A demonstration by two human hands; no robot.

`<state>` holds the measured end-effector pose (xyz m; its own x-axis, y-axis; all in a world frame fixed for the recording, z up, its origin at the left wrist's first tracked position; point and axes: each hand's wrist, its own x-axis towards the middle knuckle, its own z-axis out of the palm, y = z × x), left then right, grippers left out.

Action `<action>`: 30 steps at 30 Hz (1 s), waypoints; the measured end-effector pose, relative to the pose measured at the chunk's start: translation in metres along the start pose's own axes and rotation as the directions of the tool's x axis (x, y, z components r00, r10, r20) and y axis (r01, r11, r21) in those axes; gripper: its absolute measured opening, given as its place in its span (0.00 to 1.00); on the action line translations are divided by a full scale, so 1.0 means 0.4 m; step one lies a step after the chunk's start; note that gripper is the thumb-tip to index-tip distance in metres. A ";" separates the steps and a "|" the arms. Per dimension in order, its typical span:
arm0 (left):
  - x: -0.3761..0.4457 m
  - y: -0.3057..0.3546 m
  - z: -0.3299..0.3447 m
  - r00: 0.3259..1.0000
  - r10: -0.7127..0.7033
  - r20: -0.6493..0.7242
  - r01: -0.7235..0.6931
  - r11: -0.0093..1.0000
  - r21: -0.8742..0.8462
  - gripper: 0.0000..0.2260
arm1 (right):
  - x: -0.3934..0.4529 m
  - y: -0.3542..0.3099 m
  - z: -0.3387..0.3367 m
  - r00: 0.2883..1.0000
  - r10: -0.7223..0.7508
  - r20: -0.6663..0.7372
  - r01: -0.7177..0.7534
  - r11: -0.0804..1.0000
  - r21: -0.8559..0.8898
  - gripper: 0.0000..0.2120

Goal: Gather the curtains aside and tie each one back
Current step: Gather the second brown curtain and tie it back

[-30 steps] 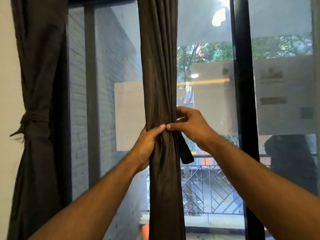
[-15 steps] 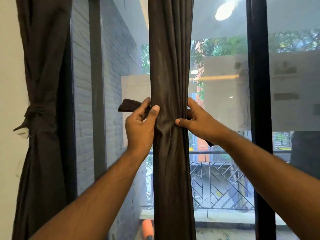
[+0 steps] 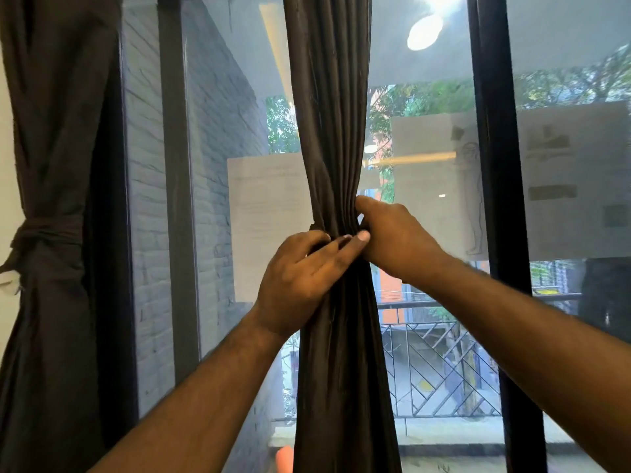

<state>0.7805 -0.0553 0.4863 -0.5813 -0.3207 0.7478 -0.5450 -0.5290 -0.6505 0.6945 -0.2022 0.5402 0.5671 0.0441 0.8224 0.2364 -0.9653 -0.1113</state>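
A dark brown curtain (image 3: 336, 131) hangs gathered into a narrow column in the middle of the glass. My left hand (image 3: 300, 278) and my right hand (image 3: 392, 233) meet at its cinched waist, fingers curled against the folds. A thin dark tie-back band (image 3: 319, 228) shows just above my left fingers; most of it is hidden under the hands. At the far left a second dark curtain (image 3: 51, 131) hangs bunched, with a knotted tie (image 3: 44, 233) around its middle.
Black window frame posts stand at left (image 3: 177, 199) and right (image 3: 495, 199) of the gathered curtain. A white wall (image 3: 6, 206) borders the left curtain. Behind the glass are a grey brick wall (image 3: 222, 165) and a balcony railing (image 3: 444, 370).
The hands, apart on either side of the curtain half a second ago with the band's end sticking out left, have come together in front of it. The loose band ends are hidden.
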 end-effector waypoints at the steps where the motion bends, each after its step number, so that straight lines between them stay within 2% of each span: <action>1: -0.001 -0.003 0.003 0.999 -0.034 0.033 0.036 0.997 -0.073 0.19 | 0.000 -0.004 -0.011 1.000 0.010 0.016 -0.010 0.999 0.044 0.09; 5: 0.024 -0.004 0.002 0.977 -0.175 0.119 0.201 0.945 -0.259 0.19 | -0.002 -0.015 -0.037 0.996 0.041 0.084 -0.058 0.977 0.204 0.13; 7: 0.038 -0.003 0.001 0.956 -0.256 0.140 0.290 0.887 -0.358 0.19 | -0.005 -0.018 -0.044 0.994 0.042 0.099 -0.066 0.966 0.250 0.11; 9: 0.051 -0.011 0.001 0.949 -0.264 0.171 0.311 0.874 -0.373 0.17 | -0.007 -0.019 -0.048 0.991 0.067 0.120 -0.099 0.953 0.285 0.11; 10: 0.058 -0.019 0.001 0.961 -0.220 0.170 0.266 0.907 -0.327 0.14 | -0.008 -0.017 -0.048 0.988 0.078 0.134 -0.117 0.944 0.309 0.12; 12: 0.071 -0.043 0.001 0.990 -0.059 0.132 0.085 0.976 -0.199 0.10 | -0.009 -0.013 -0.046 0.982 0.082 0.169 -0.138 0.927 0.348 0.16; 15: 0.104 -0.079 -0.007 0.977 0.173 0.128 -0.163 0.983 -0.081 0.09 | -0.013 -0.010 -0.046 0.972 0.056 0.227 -0.149 0.896 0.418 0.23; 18: 0.114 -0.117 -0.009 0.924 0.279 0.262 -0.286 0.958 -0.009 0.06 | -0.024 -0.007 -0.059 0.936 0.056 0.348 -0.255 0.789 0.559 0.31; 21: 0.102 -0.145 -0.013 0.880 0.276 0.386 -0.309 0.951 0.025 0.06 | -0.044 0.004 -0.065 0.890 0.104 0.444 -0.409 0.613 0.676 0.36; 23: 0.097 -0.155 -0.018 0.901 0.191 0.389 -0.238 0.968 0.075 0.06 | -0.062 0.004 -0.068 0.900 0.193 0.390 -0.427 0.566 0.705 0.28; 24: 0.097 -0.156 -0.022 0.916 0.134 0.378 -0.180 0.980 0.089 0.07 | -0.070 0.001 -0.068 0.917 0.229 0.326 -0.397 0.586 0.706 0.22; 26: 0.100 -0.145 -0.026 0.931 0.005 0.365 -0.039 0.996 0.086 0.10 | -0.077 -0.009 -0.065 0.960 0.230 0.161 -0.277 0.695 0.663 0.12; 28: 0.105 -0.130 -0.024 0.926 -0.147 0.346 0.141 0.989 0.044 0.11 | -0.077 -0.026 -0.059 0.992 0.125 0.008 -0.110 0.837 0.536 0.08; 29: 0.110 -0.120 -0.026 0.907 -0.251 0.338 0.272 0.962 -0.014 0.09 | -0.076 -0.037 -0.056 0.998 0.047 -0.039 -0.024 0.883 0.469 0.08; 30: 0.120 -0.111 -0.029 0.862 -0.379 0.336 0.440 0.889 -0.126 0.07 | -0.076 -0.046 -0.052 0.998 -0.037 -0.059 0.059 0.903 0.426 0.09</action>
<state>0.7698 -0.0382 0.5497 -0.0916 -0.3398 0.9360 -0.8167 -0.5121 -0.2658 0.6565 -0.1911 0.5291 0.5101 0.0646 0.8577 0.5831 -0.7590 -0.2897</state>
